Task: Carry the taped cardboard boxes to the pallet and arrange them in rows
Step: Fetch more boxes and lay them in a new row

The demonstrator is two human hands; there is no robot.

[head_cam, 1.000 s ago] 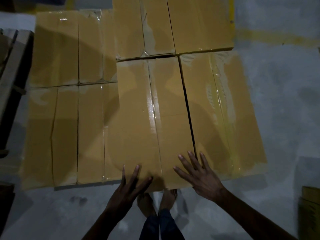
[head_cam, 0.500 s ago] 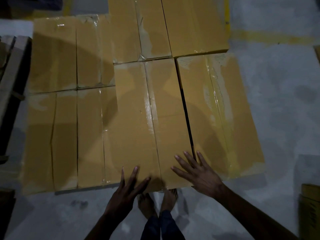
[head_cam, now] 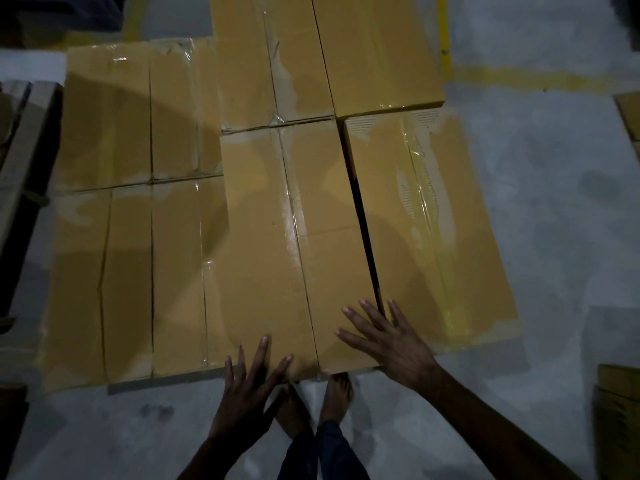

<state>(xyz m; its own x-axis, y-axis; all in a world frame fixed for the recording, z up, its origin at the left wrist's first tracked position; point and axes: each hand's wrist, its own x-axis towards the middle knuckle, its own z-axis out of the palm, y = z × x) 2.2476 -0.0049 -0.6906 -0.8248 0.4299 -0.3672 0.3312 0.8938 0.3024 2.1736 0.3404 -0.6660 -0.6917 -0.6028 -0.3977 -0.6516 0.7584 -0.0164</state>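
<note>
Left hand (head_cam: 249, 386): fingers straight and spread, holding nothing. The fingertips rest on the near edge of the centre box (head_cam: 277, 244).

Right hand (head_cam: 389, 344): fingers straight and fanned wide, palm down on the near right corner of the same box. One finger reaches across the dark gap (head_cam: 363, 220) towards the right box (head_cam: 440, 220).

The centre box lies in the near row, between the left boxes (head_cam: 128, 278) and the right box. It touches the left boxes and stands slightly apart from the right one. The far boxes (head_cam: 329, 53) form the row behind. Clear glossy tape (head_cam: 294, 230) runs along the centre box's top seam. All boxes sit low over the grey floor (head_cam: 554, 209).

Compared with half a second ago, both hands keep the same places and the gap has the same width.
</note>
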